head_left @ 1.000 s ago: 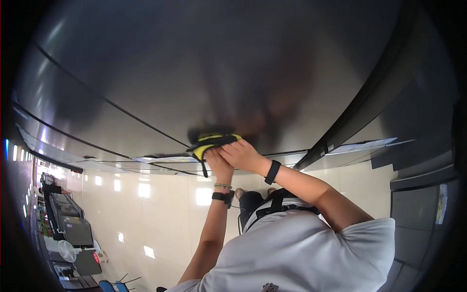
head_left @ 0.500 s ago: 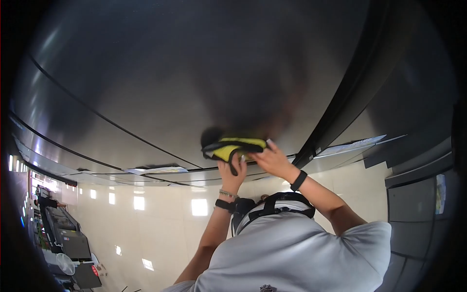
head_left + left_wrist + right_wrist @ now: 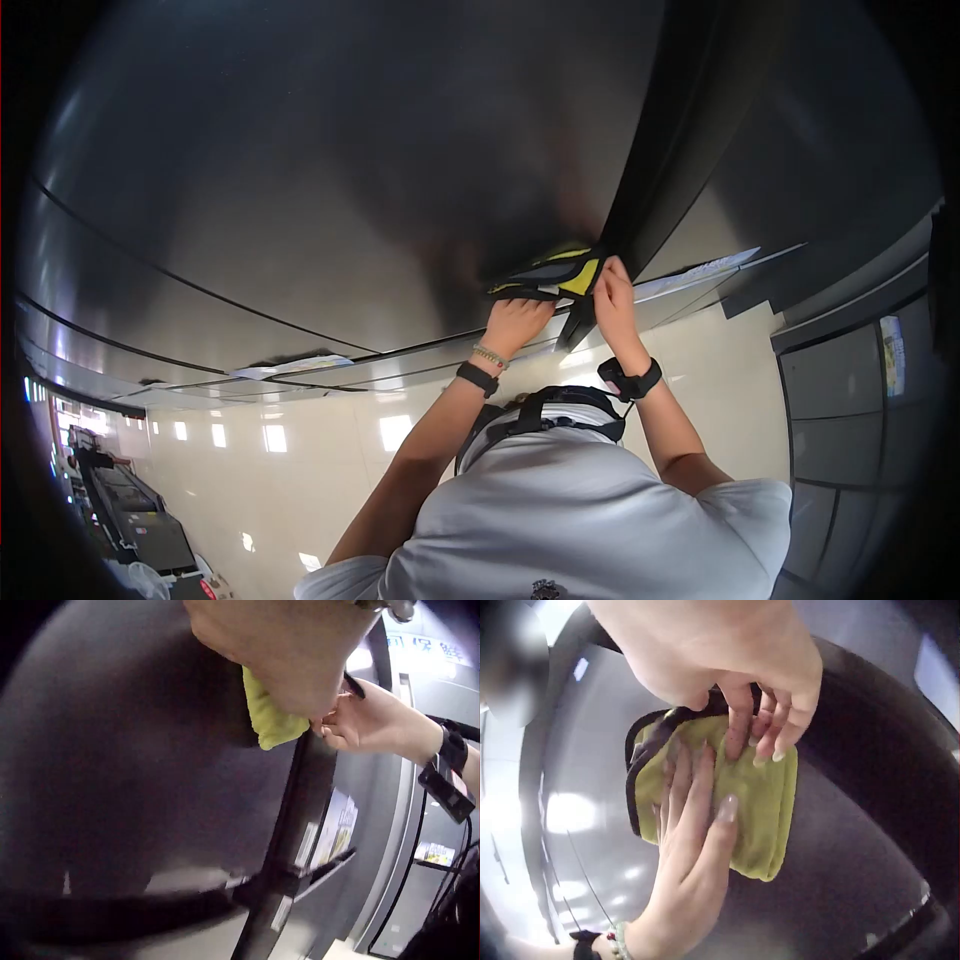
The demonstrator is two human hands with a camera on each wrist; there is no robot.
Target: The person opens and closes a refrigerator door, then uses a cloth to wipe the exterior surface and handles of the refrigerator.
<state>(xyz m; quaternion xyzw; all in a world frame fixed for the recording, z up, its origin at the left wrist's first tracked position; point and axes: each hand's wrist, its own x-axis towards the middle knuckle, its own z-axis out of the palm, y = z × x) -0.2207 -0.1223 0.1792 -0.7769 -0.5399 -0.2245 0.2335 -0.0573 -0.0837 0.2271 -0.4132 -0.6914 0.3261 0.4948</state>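
Note:
A yellow-green cloth with black edging (image 3: pixel 578 275) (image 3: pixel 761 810) (image 3: pixel 266 716) lies against a large glossy dark panel (image 3: pixel 300 200). My left hand (image 3: pixel 518 325) (image 3: pixel 690 859) presses flat on it, its fingers extended and spread; a beaded bracelet circles that wrist. At the cloth's upper edge in the right wrist view, my right hand (image 3: pixel 731 656) (image 3: pixel 615 300) has bent fingers and grips the fabric near the black trim. In the left wrist view the left hand (image 3: pixel 277 652) covers much of the cloth, with the right hand (image 3: pixel 371 724) beside it.
A raised dark strip (image 3: pixel 660 160) runs along the panel's right side, close to the cloth. Printed sheets (image 3: pixel 295 367) lie below the panel's edge. Pale tiled floor (image 3: pixel 250 470) stretches below, with grey cabinets (image 3: pixel 835 400) at right and equipment (image 3: pixel 150 525) at lower left.
Both hands and the cloth have moved right across the panel to the raised strip. The right hand has turned more upright, and the left hand's fingers now lie over the cloth's lower edge.

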